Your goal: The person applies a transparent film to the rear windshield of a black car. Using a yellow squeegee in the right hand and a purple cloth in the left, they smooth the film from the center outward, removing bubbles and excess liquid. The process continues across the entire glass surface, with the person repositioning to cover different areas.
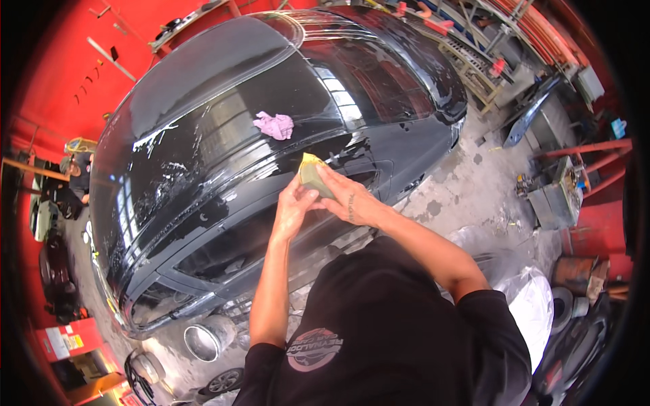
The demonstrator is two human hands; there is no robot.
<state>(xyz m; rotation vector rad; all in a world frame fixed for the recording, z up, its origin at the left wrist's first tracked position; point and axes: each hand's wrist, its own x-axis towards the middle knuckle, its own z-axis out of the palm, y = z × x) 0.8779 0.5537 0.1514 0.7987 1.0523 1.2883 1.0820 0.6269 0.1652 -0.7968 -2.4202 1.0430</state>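
My left hand (292,206) and my right hand (347,197) meet in front of me above the near side of a dark car (277,88). Between them they hold a small sanding pad (313,177), grey-green with a yellow upper edge. The fingers of both hands close on its sides; how it is folded or layered is hard to make out. Just beyond, a crumpled pink cloth (274,126) lies on the car's glossy black roof. White streaks and dull grey patches mark the car's surface.
A metal bucket (202,341) stands on the floor at the lower left, near a wheel (223,381). Another person (80,177) is at the far left. A metal box (555,196) and red bars stand on the right, with plastic sheeting (531,304) nearer.
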